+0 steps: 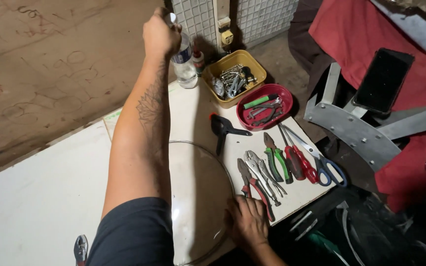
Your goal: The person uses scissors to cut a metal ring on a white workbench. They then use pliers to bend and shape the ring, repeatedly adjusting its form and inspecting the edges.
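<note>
Clear plastic bottle (184, 61) with a blue-and-white label stands at the far edge of the white worktop (35, 207), near the tiled wall, and the left hand (159, 33) is wrapped shut around its top, fingers curled over the cap so that the cap itself is hidden. The bottle looks upright and see-through toward its base. The right hand (246, 221) lies flat, fingers loosely spread, at the near edge of the worktop, touching the rim of a round clear glass lid (200, 197) that rests on the surface under the outstretched left forearm. I cannot tell whether it presses the lid or only rests beside it.

Just past the right hand's fingertips lies a row of tools: red-handled pliers (255, 187), silver locking pliers (262, 172), green-handled pliers (277, 160), red-handled cutters (297, 160) and blue-handled scissors (321, 165). A black spring clamp (223, 129) lies between the lid and a red oval tray (265, 107) of small tools. Beside that, a yellow square tub (232, 78) holds metal bits, close to the bottle.
</note>
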